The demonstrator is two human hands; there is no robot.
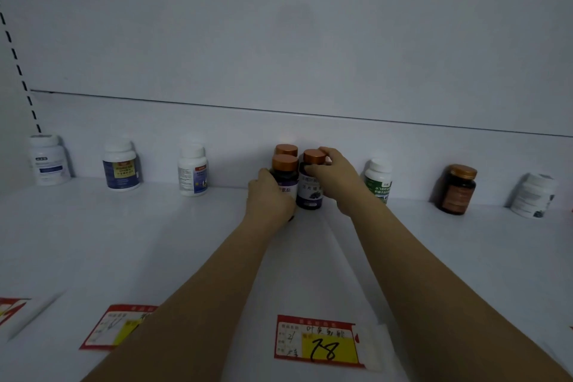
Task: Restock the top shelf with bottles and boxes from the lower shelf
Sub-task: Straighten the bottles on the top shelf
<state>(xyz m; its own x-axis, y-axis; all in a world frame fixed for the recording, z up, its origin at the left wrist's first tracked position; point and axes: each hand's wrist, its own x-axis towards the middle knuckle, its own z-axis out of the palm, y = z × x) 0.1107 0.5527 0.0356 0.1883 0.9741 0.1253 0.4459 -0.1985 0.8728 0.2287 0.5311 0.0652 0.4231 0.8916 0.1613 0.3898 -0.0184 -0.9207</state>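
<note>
Three dark bottles with copper caps stand bunched at the back middle of the white shelf point(155, 242). My left hand point(270, 198) wraps the front left dark bottle point(284, 174) around its body. My right hand point(336, 178) grips the right dark bottle point(310, 192) near its cap, fingers over the top. The third dark bottle point(286, 149) stands behind them against the back wall, only its cap showing.
Single bottles line the back wall: white ones at far left point(49, 160) and left centre point(192, 170), a blue-labelled one point(121, 167), a green-labelled one point(379, 180), a brown jar point(457, 189), a white jar point(533, 195). Red price tags point(317, 341) sit on the shelf's front edge.
</note>
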